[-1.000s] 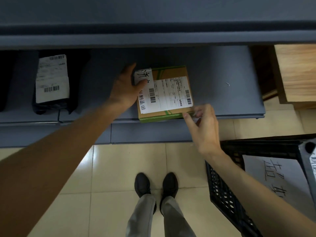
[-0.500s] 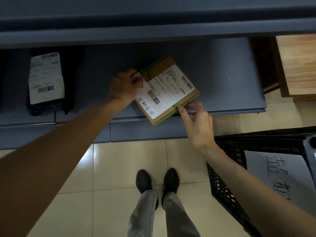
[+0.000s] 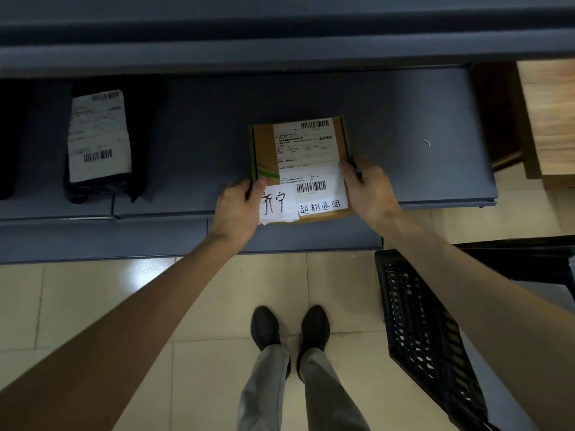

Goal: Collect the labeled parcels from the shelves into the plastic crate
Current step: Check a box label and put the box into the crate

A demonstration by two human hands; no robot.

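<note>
Here left hand (image 3: 238,206) and right hand (image 3: 370,188) clasp the boxed parcel (image 3: 298,150), bagged parcel (image 3: 99,135) off left, crate (image 3: 420,331) right

floor: pale glossy tiles (image 3: 77,284) | shoes: black pair (image 3: 266,328), side by side on the tiles | trousers: grey (image 3: 264,390) | upper right: light wooden box (image 3: 547,113)

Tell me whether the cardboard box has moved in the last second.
Yes. The box has turned about a quarter counterclockwise against the shelf: its handwritten strip, earlier along the left side, now lies along the shelf's front edge.
</note>
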